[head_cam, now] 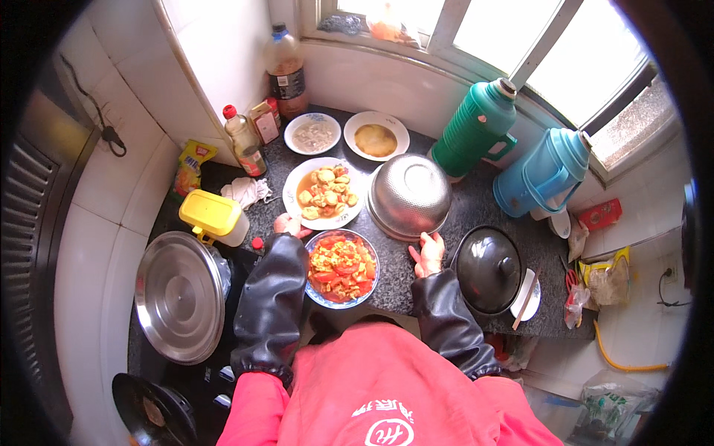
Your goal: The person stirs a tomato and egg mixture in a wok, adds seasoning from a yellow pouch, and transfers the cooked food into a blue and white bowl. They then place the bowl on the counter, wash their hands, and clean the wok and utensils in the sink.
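Observation:
My left hand (290, 224) is at the lower left rim of a white plate (291, 187) that holds golden, puffy pieces in sauce (327, 192). Whether its fingers grip that rim is hard to tell. On the right, the fingertips of my right hand (428, 255) meet the near rim of an upturned perforated metal colander (411, 187), thumb held apart; a firm hold cannot be made out. Whatever lies under the colander is hidden. Between my forearms, near the counter's front edge, stands a blue-patterned bowl (335, 304) of tomato and scrambled egg (341, 265). Black sleeve covers wrap both forearms.
Behind are two dishes of food (312, 119) (400, 131), a sauce bottle (245, 142) and two thermos flasks (474, 128) (538, 173). A black lidded pot (488, 270) stands right. Left are a yellow-lidded container (215, 214), a steel lid (181, 298) and a wok (153, 410).

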`<move>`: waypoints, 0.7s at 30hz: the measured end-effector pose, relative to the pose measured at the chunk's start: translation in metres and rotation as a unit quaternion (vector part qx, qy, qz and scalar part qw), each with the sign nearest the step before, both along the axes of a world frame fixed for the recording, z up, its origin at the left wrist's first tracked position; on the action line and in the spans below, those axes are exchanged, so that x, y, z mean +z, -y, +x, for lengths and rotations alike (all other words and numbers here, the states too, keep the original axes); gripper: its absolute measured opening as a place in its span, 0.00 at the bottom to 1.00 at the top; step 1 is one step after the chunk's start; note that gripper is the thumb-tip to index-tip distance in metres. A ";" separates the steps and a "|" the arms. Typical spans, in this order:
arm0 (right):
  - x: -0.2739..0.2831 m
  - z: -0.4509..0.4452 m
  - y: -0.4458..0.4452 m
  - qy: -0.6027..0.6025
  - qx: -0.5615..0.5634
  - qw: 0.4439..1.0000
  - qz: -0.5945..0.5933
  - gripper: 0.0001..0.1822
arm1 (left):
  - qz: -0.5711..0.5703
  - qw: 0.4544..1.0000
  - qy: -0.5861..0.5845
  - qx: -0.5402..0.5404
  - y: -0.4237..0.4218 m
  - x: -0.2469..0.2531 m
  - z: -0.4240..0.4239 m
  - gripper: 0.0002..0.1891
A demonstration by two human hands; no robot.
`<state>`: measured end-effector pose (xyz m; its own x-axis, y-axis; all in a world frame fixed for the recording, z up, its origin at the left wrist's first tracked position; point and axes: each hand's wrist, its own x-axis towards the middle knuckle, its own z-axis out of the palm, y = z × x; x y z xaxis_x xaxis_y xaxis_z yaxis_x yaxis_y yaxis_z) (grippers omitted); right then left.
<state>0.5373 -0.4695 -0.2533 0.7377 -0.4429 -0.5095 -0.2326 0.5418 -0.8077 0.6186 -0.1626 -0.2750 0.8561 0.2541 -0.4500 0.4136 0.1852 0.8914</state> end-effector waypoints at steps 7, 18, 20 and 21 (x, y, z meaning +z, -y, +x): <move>-0.003 -0.002 -0.008 0.003 0.015 1.000 -0.016 0.29 | 0.087 0.996 0.004 0.009 -0.021 -0.004 0.002 0.09; -0.060 0.022 0.003 0.086 -0.111 0.943 -0.301 0.28 | 0.571 0.748 0.323 0.100 -0.003 0.072 -0.021 0.25; -0.051 0.029 0.002 0.106 -0.137 0.934 -0.311 0.28 | 0.375 0.837 0.397 -0.030 0.036 0.084 -0.015 0.30; -0.046 0.030 0.002 0.104 -0.139 0.933 -0.315 0.28 | 0.325 0.874 0.340 -0.119 0.060 0.090 -0.017 0.33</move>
